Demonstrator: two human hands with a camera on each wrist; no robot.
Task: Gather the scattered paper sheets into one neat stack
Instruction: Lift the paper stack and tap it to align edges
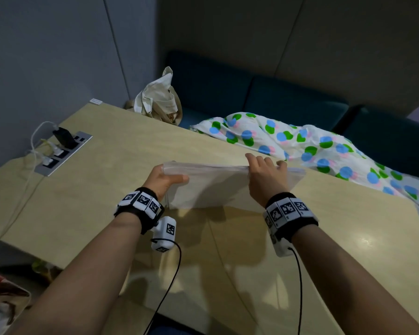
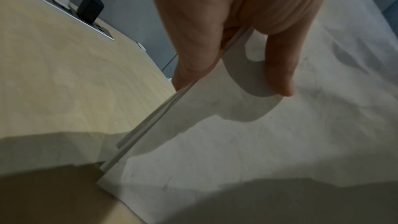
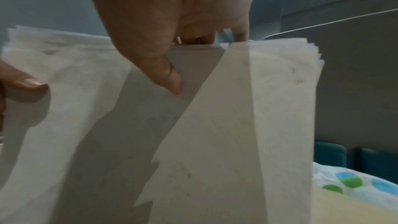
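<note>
Holding the stack of paper sheets (image 1: 218, 187) on edge with both hands, long side down on the wooden table (image 1: 107, 165). My left hand (image 1: 161, 181) grips the left end: thumb (image 2: 277, 67) lies on the near face, fingers (image 2: 193, 40) curl behind the far face, sheets clamped between. My right hand (image 1: 266, 176) grips the top edge toward the right end: thumb (image 3: 157, 64) presses the near face, fingers hook over the top and down the back, also clamped on the paper. Sheet edges at the top right corner (image 3: 310, 52) are fanned slightly, not yet flush; left-side edges seen from the left wrist also show small steps. Lower edge of the stack touches the table, roughly mid-table, near the far edge. Further out: a power strip panel (image 1: 63, 153) recessed in the table at far left, with a black charger (image 1: 63, 137) and white cables (image 1: 34, 151) plugged in. Beyond the far edge, a cream tote bag (image 1: 159, 97) and a dotted sheet of fabric (image 1: 300, 141) lie on a dark teal bench seat (image 1: 288, 100).
</note>
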